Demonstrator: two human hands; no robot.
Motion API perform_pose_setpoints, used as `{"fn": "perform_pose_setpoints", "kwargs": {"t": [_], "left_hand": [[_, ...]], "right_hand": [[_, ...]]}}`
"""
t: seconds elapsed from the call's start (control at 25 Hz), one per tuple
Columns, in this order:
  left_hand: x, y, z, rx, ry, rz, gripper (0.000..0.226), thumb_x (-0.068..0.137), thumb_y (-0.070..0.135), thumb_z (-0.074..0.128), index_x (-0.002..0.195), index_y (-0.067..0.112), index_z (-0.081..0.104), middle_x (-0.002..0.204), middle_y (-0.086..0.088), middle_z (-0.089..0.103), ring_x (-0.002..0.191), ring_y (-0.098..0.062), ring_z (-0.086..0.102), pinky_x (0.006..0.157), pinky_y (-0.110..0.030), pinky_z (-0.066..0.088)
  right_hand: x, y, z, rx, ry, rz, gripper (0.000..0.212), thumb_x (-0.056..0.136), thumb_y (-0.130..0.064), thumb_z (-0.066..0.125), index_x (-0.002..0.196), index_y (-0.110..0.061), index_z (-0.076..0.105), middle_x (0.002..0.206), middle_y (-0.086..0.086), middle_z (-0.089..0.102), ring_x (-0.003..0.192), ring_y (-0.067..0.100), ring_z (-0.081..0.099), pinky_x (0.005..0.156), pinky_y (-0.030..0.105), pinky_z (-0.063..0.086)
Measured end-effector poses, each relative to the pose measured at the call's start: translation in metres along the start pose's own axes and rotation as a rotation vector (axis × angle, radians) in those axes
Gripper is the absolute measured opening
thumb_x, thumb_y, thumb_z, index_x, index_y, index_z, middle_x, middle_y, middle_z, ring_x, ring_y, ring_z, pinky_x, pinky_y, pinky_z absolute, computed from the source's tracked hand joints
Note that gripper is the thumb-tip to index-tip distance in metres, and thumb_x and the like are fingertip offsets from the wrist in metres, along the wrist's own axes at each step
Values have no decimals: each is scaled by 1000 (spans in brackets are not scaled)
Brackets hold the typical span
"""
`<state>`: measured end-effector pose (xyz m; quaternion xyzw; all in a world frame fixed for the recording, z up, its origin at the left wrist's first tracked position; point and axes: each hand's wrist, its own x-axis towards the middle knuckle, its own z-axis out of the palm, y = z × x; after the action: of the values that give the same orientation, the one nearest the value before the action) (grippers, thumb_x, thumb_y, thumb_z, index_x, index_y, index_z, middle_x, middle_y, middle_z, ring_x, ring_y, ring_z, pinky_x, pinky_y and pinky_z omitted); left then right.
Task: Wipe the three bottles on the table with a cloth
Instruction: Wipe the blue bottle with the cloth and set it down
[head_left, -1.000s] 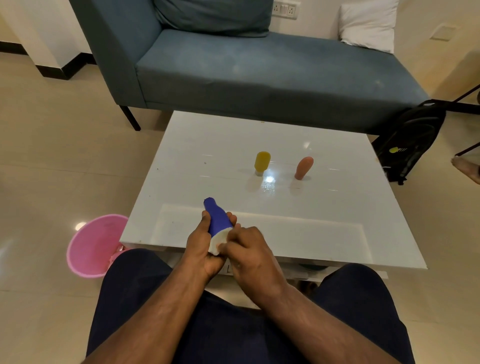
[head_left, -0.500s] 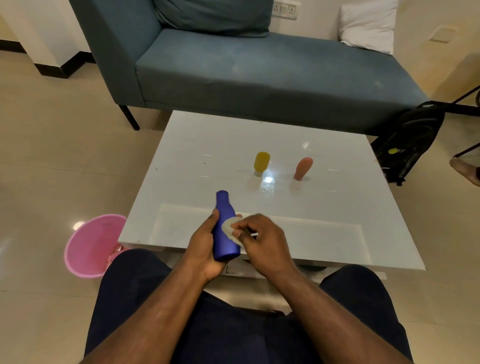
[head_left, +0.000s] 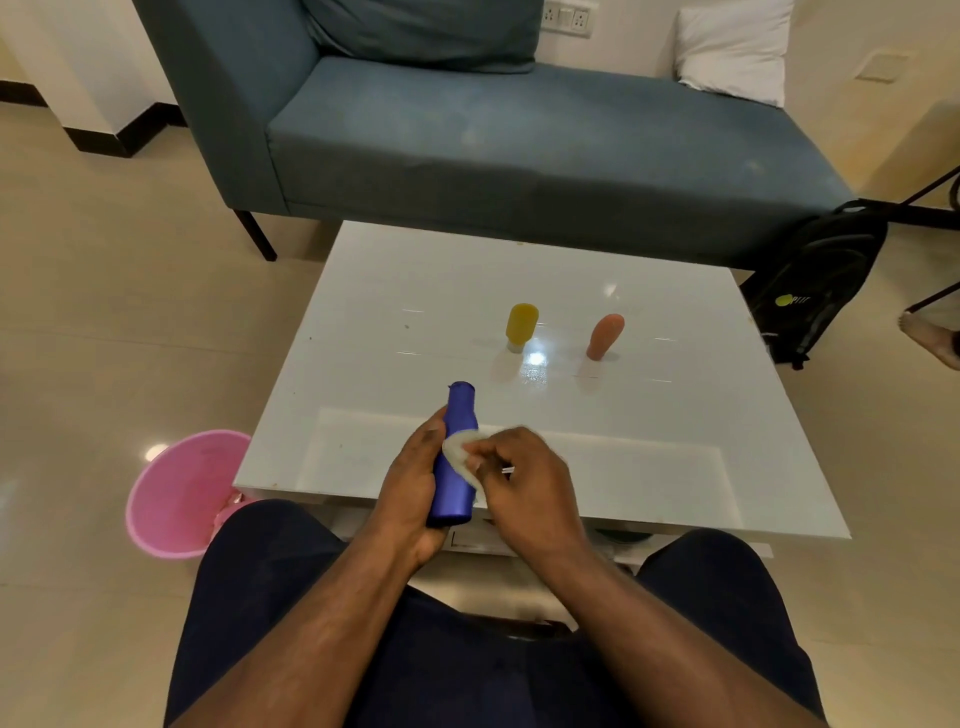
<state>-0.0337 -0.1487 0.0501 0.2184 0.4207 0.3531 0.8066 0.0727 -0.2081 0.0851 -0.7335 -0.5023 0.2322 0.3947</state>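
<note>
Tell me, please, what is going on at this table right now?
A seated person is cleaning bottles. The left hand holds a blue bottle above the near edge of the white table, while the right hand presses a small white cloth against its side. A yellow bottle and an orange bottle stand farther back on the table, untouched by either hand.

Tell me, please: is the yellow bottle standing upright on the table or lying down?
Upright. The yellow bottle stands on its narrow pale end on the white table, apart from the orange bottle.
</note>
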Motion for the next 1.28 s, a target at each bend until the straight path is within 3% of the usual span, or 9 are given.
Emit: {"fn": "perform_pose_setpoints", "kwargs": {"t": [0.24, 0.48, 0.6, 0.68, 0.92, 1.12, 1.28], "left_hand": [[-9, 2, 1, 101, -49, 11, 31, 100, 39, 54, 125, 22, 65, 91, -7, 73, 70, -17, 66, 56, -32, 56], [3, -2, -3, 39, 15, -37, 54, 83, 45, 68, 129, 16, 65, 94, -12, 72, 75, -21, 67, 69, -36, 54], [-2, -2, 0, 107, 13, -62, 39, 96, 46, 59, 118, 14, 66, 79, -7, 71, 60, -16, 61, 58, -32, 50], [-6, -1, 1, 111, 12, -77, 37, 99, 46, 55, 113, 13, 66, 78, -7, 71, 58, -16, 60, 54, -30, 49], [0, 5, -6, -174, 14, -233, 50, 89, 48, 63, 112, 5, 64, 75, -12, 67, 61, -20, 67, 56, -30, 58], [-4, 3, -1, -88, -96, -258, 52, 83, 57, 68, 109, 13, 71, 88, -12, 66, 73, -23, 62, 69, -37, 50], [-10, 9, 0, -89, -120, -265, 44, 84, 48, 67, 111, 13, 72, 90, -11, 69, 76, -24, 64, 73, -38, 48]], "right_hand": [[43, -10, -9, 37, 52, 81, 13, 90, -28, 63, 100, -23, 70, 99, -10, 65, 84, -5, 56, 66, 0, 38], [-5, -13, 3, 64, 3, 1, 7, 89, -22, 64, 89, -29, 64, 94, -16, 60, 90, -7, 55, 77, 5, 40], [22, -12, -3, 52, 52, 48, 11, 90, -22, 63, 98, -19, 69, 98, -7, 63, 84, -4, 56, 67, 1, 40], [35, -15, -8, 114, 81, 85, 13, 91, -19, 63, 101, -15, 70, 100, -3, 63, 81, -3, 56, 58, 0, 39], [-14, -20, 15, 122, -2, -18, 8, 91, -22, 62, 97, -22, 67, 96, -12, 62, 92, -1, 58, 79, 12, 48], [16, -15, 4, 57, 20, 17, 4, 91, -22, 61, 90, -24, 64, 96, -11, 59, 87, -1, 57, 72, 8, 44], [22, -9, 7, -27, 25, -51, 20, 91, -14, 57, 105, -26, 65, 103, -11, 58, 93, 1, 56, 85, 16, 45]]}}
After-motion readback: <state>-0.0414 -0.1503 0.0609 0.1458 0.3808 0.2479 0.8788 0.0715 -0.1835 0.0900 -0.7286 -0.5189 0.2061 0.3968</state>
